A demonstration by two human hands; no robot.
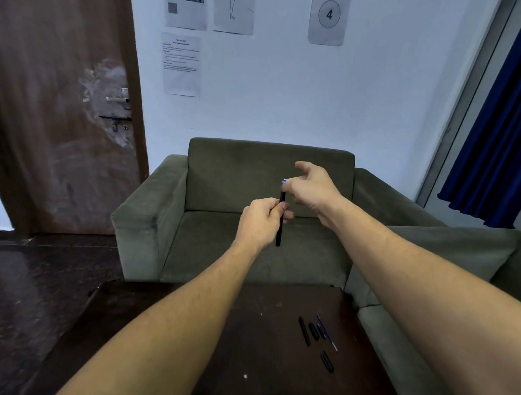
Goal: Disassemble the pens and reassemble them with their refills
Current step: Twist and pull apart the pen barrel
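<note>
Head view: the left hand (260, 221) has its grip closed round a black pen barrel (279, 233), held nearly upright in the air in front of a green sofa (233, 171). The right hand (314, 188) meets the barrel's top, its grip pinching the small blue tip (284, 182) there, the other fingers spread. Below, on the dark wooden worktop (184, 330), loose pen parts lie near the right edge: a second black barrel (304, 331), a short black piece (314, 331), a thin refill (327, 339) and a black cap (327, 362) nearer the person.
</note>
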